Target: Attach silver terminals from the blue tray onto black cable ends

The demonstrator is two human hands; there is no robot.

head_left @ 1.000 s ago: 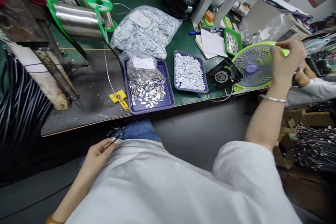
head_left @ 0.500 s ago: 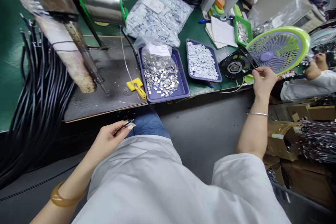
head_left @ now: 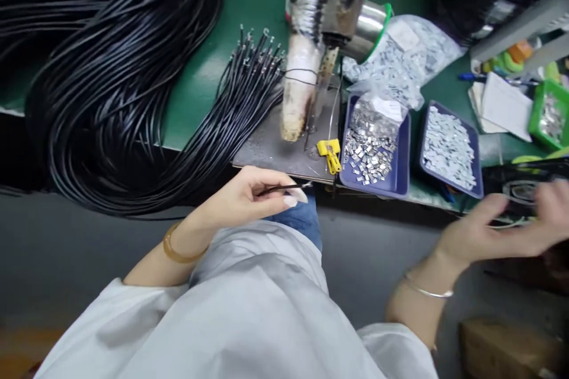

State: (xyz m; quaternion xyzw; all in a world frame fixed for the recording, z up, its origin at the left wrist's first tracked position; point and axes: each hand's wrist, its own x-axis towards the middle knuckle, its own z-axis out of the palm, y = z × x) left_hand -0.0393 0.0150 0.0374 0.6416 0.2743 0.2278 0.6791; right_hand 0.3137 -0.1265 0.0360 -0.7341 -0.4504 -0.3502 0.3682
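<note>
My left hand (head_left: 251, 195) pinches a thin black cable (head_left: 276, 188) just in front of the bench edge, its bare metallic tip poking out past the fingertips. Over at the right, my right hand (head_left: 493, 234) is held with thumb and fingers spread and nothing in it, blurred by motion. The black square fan (head_left: 518, 190) is behind that hand. On the bench, a purple tray (head_left: 403, 169) carries small shiny metal pieces and a clear bag. Another purple tray (head_left: 478, 174) beside it holds small whitish pieces.
A thick bundle of black cables (head_left: 128, 77) hangs over the bench edge at left. A machine nozzle wrapped in stained white material (head_left: 297, 100) stands above a dark board (head_left: 262, 154). Nearby are a yellow clip (head_left: 329, 157), a wire spool (head_left: 367, 32) and a green tray (head_left: 540, 121).
My right hand has let go of the black fan's edge and opened. The view has swung left, bringing more of the cable bundle in. My left hand still holds the cable.
</note>
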